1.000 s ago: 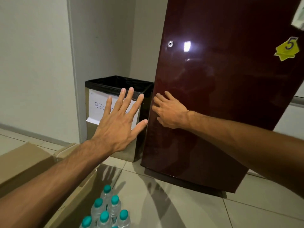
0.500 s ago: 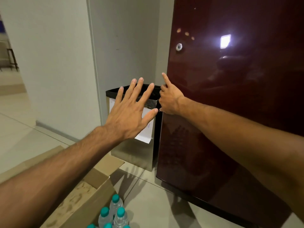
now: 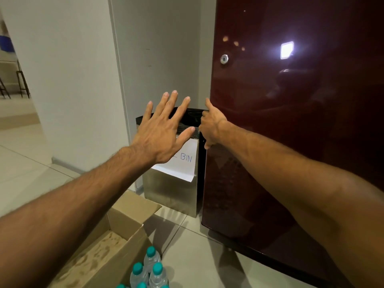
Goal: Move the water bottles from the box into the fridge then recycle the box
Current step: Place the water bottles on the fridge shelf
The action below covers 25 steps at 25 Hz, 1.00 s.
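Down at the bottom edge of the view stand the water bottles [image 3: 150,271], clear with teal caps, packed upright against one another and cut off by the frame. They touch the brown cardboard box [image 3: 126,223], which lies open on the tiled floor [image 3: 197,267] with its flaps spread; whether the bottles stand inside it or just beside a flap cannot be told. To the right rises the dark red fridge door [image 3: 291,152], closed and glossy, with a small round keyhole [image 3: 224,58] near its left edge and a bright square reflection [image 3: 287,50] beside that. The hands are close together but do not touch. The right hand [image 3: 211,126] is at the door's left edge, its middle fingers curled round that edge, its index finger straight up along it and its thumb pointing down. The left hand [image 3: 164,132] hangs in the air just left of it, palm away from the camera, fingers straight and spread, holding nothing. Behind the left hand, squeezed between the fridge and the pale wall [image 3: 79,80], stands a metal bin [image 3: 172,196] lined with a black bag [image 3: 193,114]. A white paper sheet [image 3: 182,165] is fixed to the bin's front, and the handwritten word BIN shows on it, the rest being hidden by the left wrist. Far off at the left edge, past the wall's corner, thin dark furniture legs [image 3: 21,84] stand on the floor.
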Available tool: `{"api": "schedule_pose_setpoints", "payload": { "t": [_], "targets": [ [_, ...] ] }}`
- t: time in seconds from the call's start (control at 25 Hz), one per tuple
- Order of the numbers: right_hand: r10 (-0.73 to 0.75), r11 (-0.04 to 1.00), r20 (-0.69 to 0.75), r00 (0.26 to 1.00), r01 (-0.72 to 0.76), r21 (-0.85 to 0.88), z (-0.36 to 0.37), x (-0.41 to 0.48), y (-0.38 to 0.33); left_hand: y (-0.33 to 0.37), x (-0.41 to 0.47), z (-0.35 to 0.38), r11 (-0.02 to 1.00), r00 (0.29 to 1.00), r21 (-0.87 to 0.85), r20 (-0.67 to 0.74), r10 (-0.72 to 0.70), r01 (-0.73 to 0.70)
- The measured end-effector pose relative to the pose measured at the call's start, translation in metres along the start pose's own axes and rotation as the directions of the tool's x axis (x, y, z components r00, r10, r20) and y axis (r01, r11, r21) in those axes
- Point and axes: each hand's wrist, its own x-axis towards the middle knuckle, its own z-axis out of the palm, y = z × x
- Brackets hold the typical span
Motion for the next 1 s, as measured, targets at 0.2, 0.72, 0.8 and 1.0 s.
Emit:
{"api": "schedule_pose_setpoints", "payload": {
  "t": [0.2,0.72,0.8,1.0],
  "targets": [
    [0.01,1.0,0.0,1.0,-0.01,0.027,-0.01,-0.003,-0.004,-0.009,-0.016,0.008,0.998,0.999,-0.054,-0.023,-0.024,0.023],
    [0.052,0.995,-0.35,0.935,-0.018,0.098,-0.052,-0.106,-0.033,-0.031,-0.044,-0.008,0.967,0.991,-0.252,-0.13,-0.006,-0.027],
    [0.11,0.989,-0.365,0.925,-0.065,0.133,-0.062,-0.132,-0.043,-0.034,-0.047,-0.01,0.96,0.988,-0.273,-0.156,0.01,-0.053],
    [0.286,0.945,-0.324,0.902,-0.21,0.25,-0.084,-0.186,-0.069,-0.034,-0.055,-0.017,0.931,0.977,-0.349,-0.212,0.03,-0.104]
  ]
}}
